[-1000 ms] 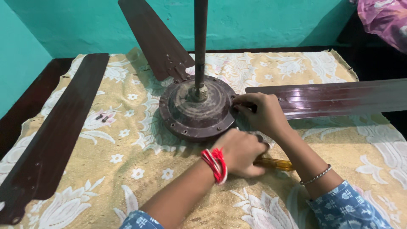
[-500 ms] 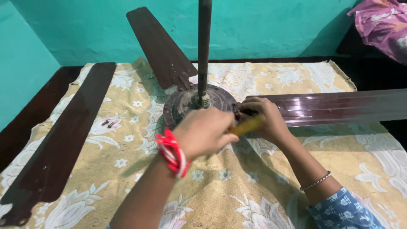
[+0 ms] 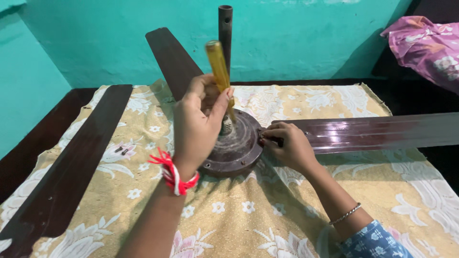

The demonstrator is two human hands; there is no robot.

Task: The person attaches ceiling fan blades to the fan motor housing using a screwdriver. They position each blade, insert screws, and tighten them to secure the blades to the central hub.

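Observation:
A brown ceiling fan lies on a flowered cloth (image 3: 239, 215), its round motor hub (image 3: 241, 150) in the middle and its down rod (image 3: 225, 28) standing upright. My left hand (image 3: 193, 126), with a red thread at the wrist, is raised over the hub and grips a yellow-handled screwdriver (image 3: 217, 62) that points down toward it. My right hand (image 3: 289, 148), with a thin bangle on the wrist, pinches the inner end of the right fan blade (image 3: 382, 131) where it meets the hub. A second blade (image 3: 169, 57) runs from the hub toward the back.
A loose third blade (image 3: 71, 162) lies on the cloth at the left, with two small dark screws (image 3: 122, 150) beside it. Teal walls close in the back and left. A pink flowered fabric (image 3: 425, 43) sits at the back right. Dark wood shows around the cloth's edge.
My left hand picked the screwdriver up from the cloth near the right hand and lifted it above the hub. My right hand stayed at the blade's inner end.

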